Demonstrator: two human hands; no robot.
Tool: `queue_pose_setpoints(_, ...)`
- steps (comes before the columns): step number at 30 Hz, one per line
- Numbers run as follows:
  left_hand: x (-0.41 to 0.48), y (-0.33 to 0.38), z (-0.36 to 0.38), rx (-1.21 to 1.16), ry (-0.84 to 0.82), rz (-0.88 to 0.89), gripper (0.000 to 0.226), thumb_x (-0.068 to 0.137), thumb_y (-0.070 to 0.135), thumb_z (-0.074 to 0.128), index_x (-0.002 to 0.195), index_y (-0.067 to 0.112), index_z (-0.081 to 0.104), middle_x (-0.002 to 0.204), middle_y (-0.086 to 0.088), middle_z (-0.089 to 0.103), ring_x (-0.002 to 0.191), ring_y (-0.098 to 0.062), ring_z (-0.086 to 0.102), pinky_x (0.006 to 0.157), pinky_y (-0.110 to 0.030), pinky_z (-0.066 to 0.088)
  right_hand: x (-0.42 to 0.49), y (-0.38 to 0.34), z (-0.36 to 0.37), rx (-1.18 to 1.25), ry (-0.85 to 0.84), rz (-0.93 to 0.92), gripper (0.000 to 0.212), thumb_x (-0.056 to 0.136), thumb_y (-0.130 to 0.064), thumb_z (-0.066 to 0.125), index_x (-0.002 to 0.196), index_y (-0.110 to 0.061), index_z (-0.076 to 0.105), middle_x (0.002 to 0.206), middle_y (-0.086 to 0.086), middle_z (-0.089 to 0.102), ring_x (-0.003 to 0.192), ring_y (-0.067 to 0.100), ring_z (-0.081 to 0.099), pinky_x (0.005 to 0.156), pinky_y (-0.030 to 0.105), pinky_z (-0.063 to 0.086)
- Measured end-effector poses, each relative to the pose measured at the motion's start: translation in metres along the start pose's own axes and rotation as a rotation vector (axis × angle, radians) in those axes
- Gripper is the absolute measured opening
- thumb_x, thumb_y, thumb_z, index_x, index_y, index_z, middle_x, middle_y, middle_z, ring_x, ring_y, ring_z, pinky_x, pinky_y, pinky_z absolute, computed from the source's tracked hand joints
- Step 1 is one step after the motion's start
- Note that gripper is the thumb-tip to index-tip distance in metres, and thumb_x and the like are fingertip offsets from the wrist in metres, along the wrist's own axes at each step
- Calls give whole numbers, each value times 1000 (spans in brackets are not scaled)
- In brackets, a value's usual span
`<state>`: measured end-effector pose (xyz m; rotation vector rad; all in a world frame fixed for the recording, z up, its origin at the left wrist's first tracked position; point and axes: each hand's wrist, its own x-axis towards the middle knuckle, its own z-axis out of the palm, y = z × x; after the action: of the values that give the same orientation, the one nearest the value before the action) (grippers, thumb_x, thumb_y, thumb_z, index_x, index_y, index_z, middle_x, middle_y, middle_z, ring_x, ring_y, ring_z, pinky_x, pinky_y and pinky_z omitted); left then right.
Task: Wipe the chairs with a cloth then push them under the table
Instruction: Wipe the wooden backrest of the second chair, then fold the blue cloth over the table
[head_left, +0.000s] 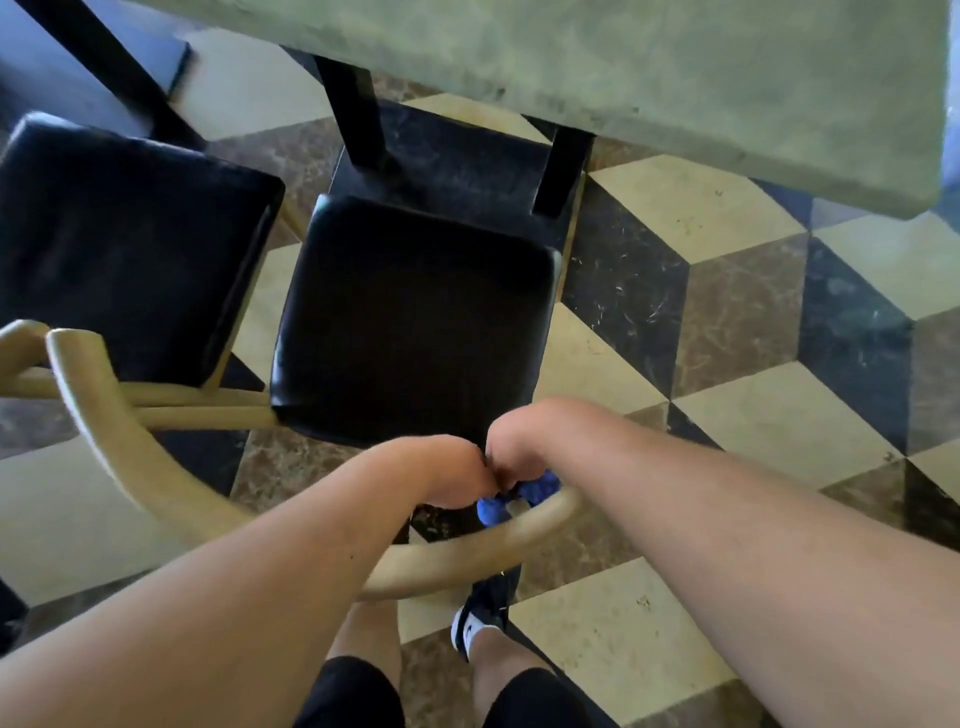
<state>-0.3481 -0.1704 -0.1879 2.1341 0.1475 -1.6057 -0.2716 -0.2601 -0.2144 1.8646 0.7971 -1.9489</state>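
Observation:
A chair with a black cushioned seat (415, 322) and a curved pale wooden backrest (156, 467) stands right below me, in front of the table (675, 78). Both my hands meet just behind the seat's rear edge, inside the backrest curve. My left hand (447, 473) is closed, and what it grips is hidden. My right hand (524, 441) is closed on a bunched blue cloth (511, 499) that sticks out underneath it against the backrest rail.
A second black-seated chair (130, 249) stands close on the left, touching the first chair's frame. Black table legs (358, 114) rise beyond the seat. My legs and a dark shoe (483, 608) are under the backrest. The floor is patterned marble tile (753, 322).

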Motion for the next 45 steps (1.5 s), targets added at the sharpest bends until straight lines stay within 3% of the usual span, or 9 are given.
queue_pose_setpoints(5, 58, -15, 1, -97, -71, -145, 34, 104, 8, 49, 136, 2, 59, 135, -16, 62, 119, -36, 60, 87, -31, 44, 56, -4, -3, -38, -7, 14, 23, 100, -17, 64, 78, -16, 71, 62, 0, 71, 67, 20, 67, 73, 34, 50)
queue_pose_setpoints(9, 95, -23, 2, -285, -98, -253, 36, 104, 3, 48, 139, -1, 57, 134, -17, 62, 111, -36, 61, 50, -15, 43, 83, -2, -13, -131, 37, 4, 35, 99, -23, 64, 65, -22, 60, 43, -9, 58, 51, 14, 55, 55, 23, 44)
queue_pose_setpoints(13, 103, -37, 1, -383, -43, -249, 36, 107, 13, 43, 139, 4, 58, 139, -14, 61, 126, -34, 59, 105, -37, 47, 92, 9, -17, 68, 86, 17, 16, 98, -22, 62, 89, -12, 70, 83, 4, 65, 76, 26, 56, 73, 34, 51)
queue_pose_setpoints(23, 18, -75, -65, -804, 201, -186, 73, 91, 70, 60, 147, 24, 51, 126, -5, 65, 114, -26, 63, 102, -41, 51, -21, 8, -51, 767, 809, -59, 30, 106, -24, 43, 102, -34, 71, 79, -6, 68, 72, 17, 63, 50, 24, 42)
queue_pose_setpoints(26, -29, -88, -96, -834, 341, -65, 94, 75, 74, 75, 150, 24, 49, 140, -2, 62, 124, -21, 60, 103, -31, 45, -81, -8, -67, 1047, 907, -193, 29, 108, -23, 44, 98, -31, 71, 92, -1, 74, 87, 21, 68, 74, 29, 55)
queue_pose_setpoints(28, -63, -92, -119, -951, 374, 143, 91, 68, 69, 82, 142, 23, 57, 133, 3, 68, 121, -16, 64, 110, -32, 44, -123, -21, -79, 1374, 901, -367, 31, 110, -18, 41, 110, -20, 72, 108, 12, 77, 106, 33, 71, 99, 49, 55)
queue_pose_setpoints(32, -132, -88, -165, -1010, 455, 386, 67, 65, 59, 91, 119, 27, 66, 101, 20, 78, 97, 2, 72, 87, -15, 53, -194, -46, -99, 1785, 758, -650, 34, 113, -22, 34, 125, -18, 65, 119, 16, 75, 106, 37, 73, 87, 50, 60)
queue_pose_setpoints(40, -212, -60, -223, -628, 852, 329, 15, 88, 45, 74, 79, 33, 73, 72, 6, 71, 59, -4, 55, 62, -30, 47, -254, -56, -127, 2030, 700, -835, 50, 111, -37, 37, 131, -2, 66, 128, 22, 70, 119, 34, 68, 99, 45, 53)
queue_pose_setpoints(45, -239, -43, -228, -742, 775, 359, 17, 87, 36, 78, 102, 34, 72, 90, 15, 77, 75, 1, 68, 70, -20, 51, -269, -60, -132, 1971, 622, -985, 55, 104, -45, 55, 136, 0, 60, 134, 19, 68, 125, 31, 64, 109, 45, 47)
